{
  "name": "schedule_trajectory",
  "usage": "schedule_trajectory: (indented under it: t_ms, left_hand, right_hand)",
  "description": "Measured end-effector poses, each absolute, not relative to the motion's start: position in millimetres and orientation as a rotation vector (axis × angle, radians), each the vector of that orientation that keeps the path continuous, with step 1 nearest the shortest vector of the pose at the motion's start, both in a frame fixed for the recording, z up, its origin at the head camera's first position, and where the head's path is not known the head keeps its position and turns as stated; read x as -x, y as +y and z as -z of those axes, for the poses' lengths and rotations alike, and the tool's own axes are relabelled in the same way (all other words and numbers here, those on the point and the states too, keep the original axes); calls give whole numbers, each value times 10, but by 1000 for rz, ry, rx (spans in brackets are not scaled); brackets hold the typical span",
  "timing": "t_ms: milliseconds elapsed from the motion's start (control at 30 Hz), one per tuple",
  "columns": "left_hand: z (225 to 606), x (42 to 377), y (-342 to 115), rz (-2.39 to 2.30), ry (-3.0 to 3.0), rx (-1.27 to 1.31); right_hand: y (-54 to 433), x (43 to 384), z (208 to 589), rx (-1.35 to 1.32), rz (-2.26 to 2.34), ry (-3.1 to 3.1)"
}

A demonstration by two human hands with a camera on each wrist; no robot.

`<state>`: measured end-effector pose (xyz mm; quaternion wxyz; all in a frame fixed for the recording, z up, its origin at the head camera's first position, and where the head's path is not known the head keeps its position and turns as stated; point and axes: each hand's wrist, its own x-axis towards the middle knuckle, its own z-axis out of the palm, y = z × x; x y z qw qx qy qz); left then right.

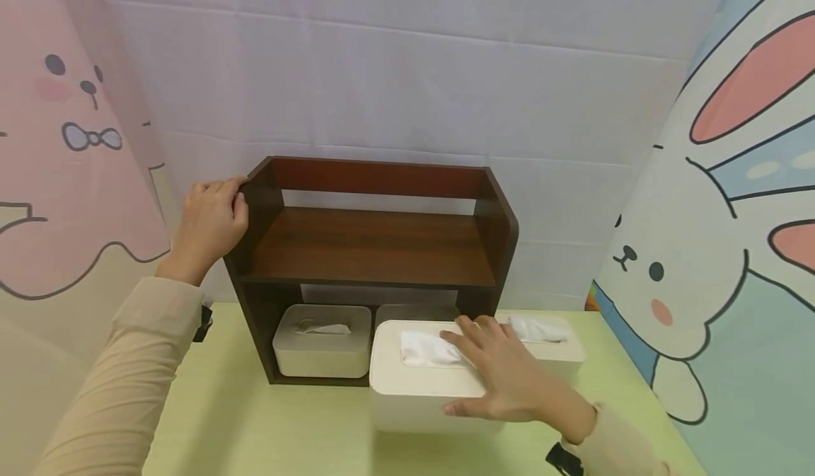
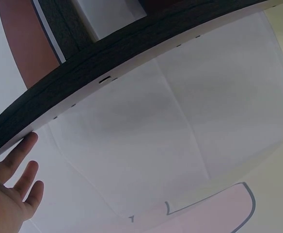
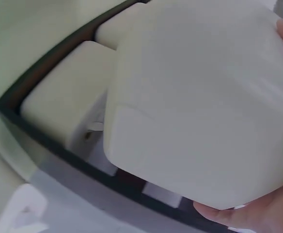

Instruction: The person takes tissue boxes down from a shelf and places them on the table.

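Note:
My left hand (image 1: 213, 221) holds the upper left side panel of a dark brown two-tier shelf (image 1: 376, 246). In the left wrist view, the fingers (image 2: 21, 153) of that hand lie by the panel's dark edge. Off to the right, my right hand (image 1: 503, 373) grips a white tissue box (image 1: 420, 380) in front of the shelf, above the table. A white tissue pokes from its lid. The right wrist view shows the box's pale underside close up. Inside the lower tier sits a tissue box with a grey lid (image 1: 321, 345); another grey lid (image 1: 417, 313) is partly hidden beside it.
One more white tissue box (image 1: 554, 349) stands right of the shelf, partly behind my right hand. The shelf rests on a pale green table (image 1: 305, 433). White cloth (image 1: 395, 87) hangs behind, with cartoon-printed curtains at the left (image 1: 70, 179) and right (image 1: 732, 320).

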<state>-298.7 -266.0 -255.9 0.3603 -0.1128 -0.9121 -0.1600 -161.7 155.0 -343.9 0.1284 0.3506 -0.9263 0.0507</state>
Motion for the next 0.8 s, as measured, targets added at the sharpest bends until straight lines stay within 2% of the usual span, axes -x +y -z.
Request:
schedule_trajectory:
  t_ms: [400, 800]
  left_hand:
    - [2579, 3031, -2617, 433, -2322, 327]
    - [2555, 2994, -2608, 457, -2344, 319]
  right_hand:
    - [2003, 1520, 4016, -917, -160, -2641]
    - [2411, 1462, 4397, -887, -105, -2564]
